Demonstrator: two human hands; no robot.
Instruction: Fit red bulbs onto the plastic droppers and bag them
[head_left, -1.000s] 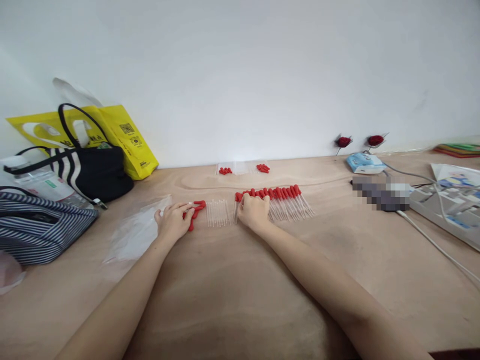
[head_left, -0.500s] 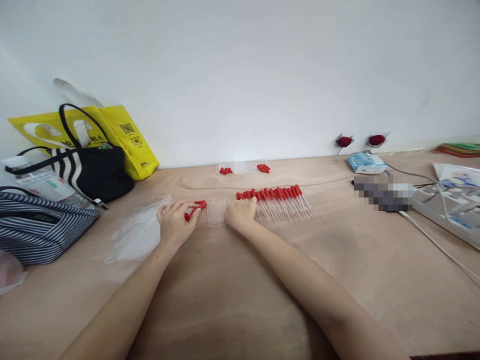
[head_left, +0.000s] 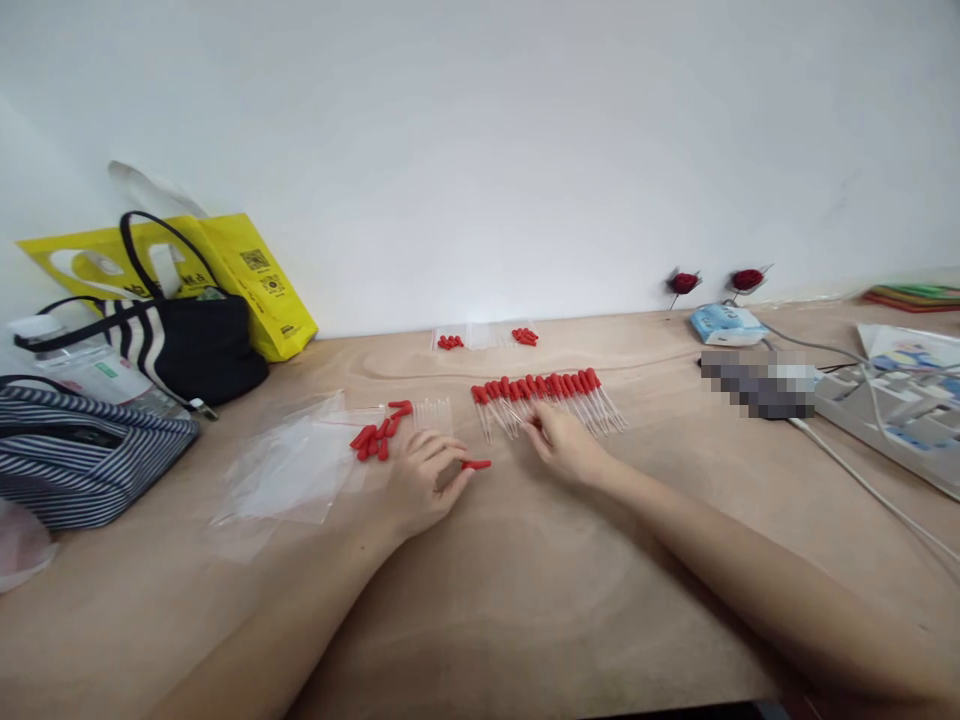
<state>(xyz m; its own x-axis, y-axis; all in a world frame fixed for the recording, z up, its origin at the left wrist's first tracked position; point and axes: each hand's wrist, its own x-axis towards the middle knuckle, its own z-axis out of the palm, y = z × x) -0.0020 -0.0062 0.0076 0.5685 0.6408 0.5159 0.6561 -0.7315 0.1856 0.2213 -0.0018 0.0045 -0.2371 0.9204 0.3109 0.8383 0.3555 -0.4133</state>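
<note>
My left hand [head_left: 429, 482] pinches a red rubber bulb [head_left: 477, 464] between thumb and fingertips. Behind and left of it lie a pile of loose red bulbs [head_left: 375, 438] and several bare clear tubes [head_left: 433, 414], partly hidden by the hand. My right hand [head_left: 559, 440] is closed at the front of a row of red-capped droppers [head_left: 536, 386]; its fingertips seem pinched on a thin clear tube, though this is too small to be sure. The droppers lie side by side, caps toward the wall.
Clear plastic bags [head_left: 289, 475] lie left of my left hand. Farther left stand a striped pouch [head_left: 82, 455], a black bag [head_left: 199, 345] and a yellow bag [head_left: 274, 290]. Small bags of red bulbs [head_left: 525, 337] lie by the wall. A power strip [head_left: 892, 420] is at right.
My left hand moved right and nearer, bringing a red bulb and uncovering the pile. My right hand moved right from the bare tubes to the front of the dropper row.
</note>
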